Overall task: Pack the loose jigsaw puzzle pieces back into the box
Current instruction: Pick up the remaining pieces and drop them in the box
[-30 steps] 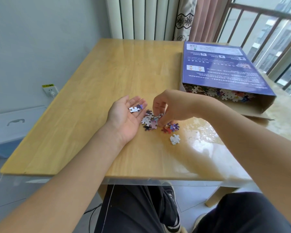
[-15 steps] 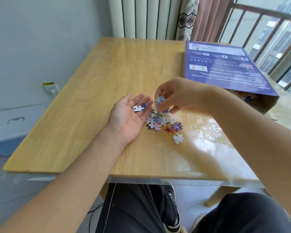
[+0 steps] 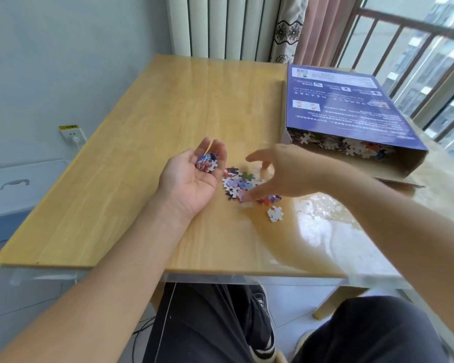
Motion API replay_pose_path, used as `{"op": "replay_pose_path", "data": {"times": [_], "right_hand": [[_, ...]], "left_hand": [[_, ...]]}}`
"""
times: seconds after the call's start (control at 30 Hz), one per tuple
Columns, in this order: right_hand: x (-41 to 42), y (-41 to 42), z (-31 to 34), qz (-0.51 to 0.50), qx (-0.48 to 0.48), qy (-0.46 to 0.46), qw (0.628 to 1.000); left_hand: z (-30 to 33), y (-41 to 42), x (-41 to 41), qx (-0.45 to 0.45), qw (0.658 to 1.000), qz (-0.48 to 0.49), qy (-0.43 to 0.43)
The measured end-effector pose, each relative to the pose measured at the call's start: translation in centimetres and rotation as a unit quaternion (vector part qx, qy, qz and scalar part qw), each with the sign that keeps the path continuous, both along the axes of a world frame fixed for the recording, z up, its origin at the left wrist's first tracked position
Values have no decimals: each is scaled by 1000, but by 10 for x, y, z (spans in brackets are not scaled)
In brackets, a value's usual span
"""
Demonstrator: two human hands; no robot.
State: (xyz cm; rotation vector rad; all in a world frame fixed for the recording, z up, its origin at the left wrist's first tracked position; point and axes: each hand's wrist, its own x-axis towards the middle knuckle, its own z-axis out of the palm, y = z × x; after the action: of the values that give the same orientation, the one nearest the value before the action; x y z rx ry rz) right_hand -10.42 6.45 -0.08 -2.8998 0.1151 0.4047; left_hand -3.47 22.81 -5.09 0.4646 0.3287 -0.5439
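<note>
The left hand (image 3: pixel 192 176) lies palm-up on the pale wooden table w/ clear glossy cover (image 3: pixel 147 142), fingers loosely cupped around a small stack of multicoloured cardboard jigsaw pieces (image 3: pixel 207 162) resting near the fingertips. The right hand (image 3: pixel 281 171) hovers spread above the loose heap of mixed purple, white and red puzzle pieces (image 3: pixel 240 185), fingers apart and curved down, thumb tip touching the table at the heap's near edge; it's blurred, and nothing seems pinched in it. So the heap sits directly under the right fingers and just beside the left palm, touching or nearly touching its outer edge. One white piece turned blank side up (image 3: pixel 275 213) lies apart, nearer the person. The blue printed cardboard puzzle box (image 3: pixel 346 106) lies flat further back on the right, its open end facing the person, many pieces already visible inside its mouth. Judgement: right hand is the picker, left the holding tray; next grab is a short drop straight down, then a short carry leftward to the palm. Box is well apart from both hands, closer to the right arm's side, long axis running away from the person.
</note>
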Motion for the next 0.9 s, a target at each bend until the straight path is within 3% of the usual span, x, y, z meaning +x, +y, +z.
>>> {"op": "replay_pose_path", "data": {"times": [0.17, 0.43, 0.57, 0.8, 0.9], "right_hand": [[11, 16, -26, 23, 58, -96, 993], [21, 5, -16, -11, 142, -46, 989], [22, -8, -14, -72, 274, 0, 959], [46, 11, 15, -93, 487, -3, 868], [52, 29, 19, -70, 369, -60, 925]], "left_hand": [[3, 0, 2, 4, 1000, 12, 8], [1, 11, -4, -11, 1000, -3, 6], [1, 8, -2, 2, 1000, -1, 1], [2, -4, -5, 28, 999, -27, -10], [4, -5, -3, 29, 1000, -11, -3]]}}
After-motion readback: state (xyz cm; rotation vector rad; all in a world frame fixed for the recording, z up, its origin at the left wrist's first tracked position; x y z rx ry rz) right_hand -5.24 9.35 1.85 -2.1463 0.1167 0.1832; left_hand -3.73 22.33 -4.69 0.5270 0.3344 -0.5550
